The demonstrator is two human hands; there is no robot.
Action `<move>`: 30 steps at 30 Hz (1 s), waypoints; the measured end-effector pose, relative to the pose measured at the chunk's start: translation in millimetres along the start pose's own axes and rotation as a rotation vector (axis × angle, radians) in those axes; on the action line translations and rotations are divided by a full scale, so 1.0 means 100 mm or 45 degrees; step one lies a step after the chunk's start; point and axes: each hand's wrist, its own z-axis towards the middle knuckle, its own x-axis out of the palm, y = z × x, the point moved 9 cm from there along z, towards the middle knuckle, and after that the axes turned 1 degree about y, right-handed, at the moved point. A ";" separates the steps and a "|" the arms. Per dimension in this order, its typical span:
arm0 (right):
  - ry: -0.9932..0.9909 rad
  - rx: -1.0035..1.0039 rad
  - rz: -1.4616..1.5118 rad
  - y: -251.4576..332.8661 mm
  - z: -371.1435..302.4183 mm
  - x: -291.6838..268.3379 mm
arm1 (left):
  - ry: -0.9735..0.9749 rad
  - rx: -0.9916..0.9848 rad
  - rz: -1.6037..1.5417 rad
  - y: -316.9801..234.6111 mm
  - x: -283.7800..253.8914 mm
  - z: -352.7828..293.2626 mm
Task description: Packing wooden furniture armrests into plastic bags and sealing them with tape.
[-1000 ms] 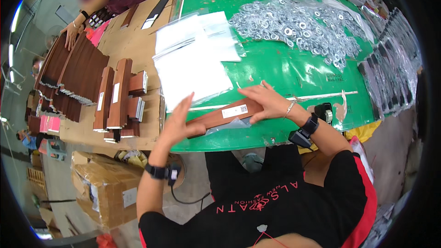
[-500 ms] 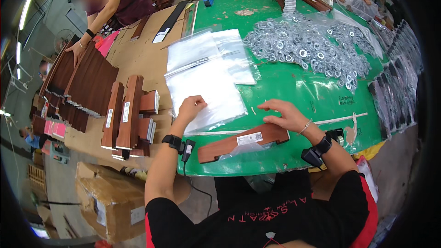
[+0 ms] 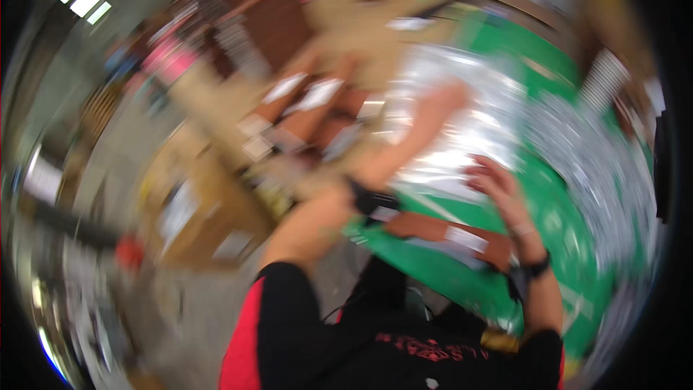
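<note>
My left hand (image 3: 444, 100) reaches over the stack of clear plastic bags (image 3: 498, 90); its fingers are smeared by motion, and whether it grips a bag cannot be made out. Near the bags' front edge my right hand (image 3: 498, 186) hovers with fingers apart and nothing visible in them. Below it, at the near edge of the green table (image 3: 552, 206), lies a reddish-brown wooden piece (image 3: 417, 226) with a white label, with what looks like clear plastic along its near side.
Several labelled brown wooden pieces (image 3: 296, 126) lie on a cardboard-covered surface to the left, with taller brown stacks (image 3: 278, 25) behind. A heap of small bagged metal rings (image 3: 588, 152) covers the table's right. A cardboard box (image 3: 209, 206) stands at lower left.
The whole view has swung and blurred, the scene turning clockwise and shifting right. My left hand has moved farther forward over the bags; my right hand remains above the wooden piece.
</note>
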 end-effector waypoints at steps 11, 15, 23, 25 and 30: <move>-0.184 0.013 -0.167 -0.61 -0.17 0.20 | -0.203 -0.768 -0.177 -0.36 -0.14 -1.63; -0.325 0.108 0.347 -0.88 -0.10 0.24 | -0.711 -1.197 -1.489 -0.11 -0.06 -2.10; 0.002 -0.277 -0.074 -0.09 -0.23 0.86 | -0.438 -0.892 -0.413 -0.54 -0.54 -2.28; -0.210 -0.347 -0.621 0.12 -0.28 0.31 | -0.681 -0.922 -0.372 -0.37 -0.74 -2.52; 0.487 0.039 -0.319 0.25 -0.60 1.51 | -0.432 -0.887 0.010 -1.18 -2.15 -2.77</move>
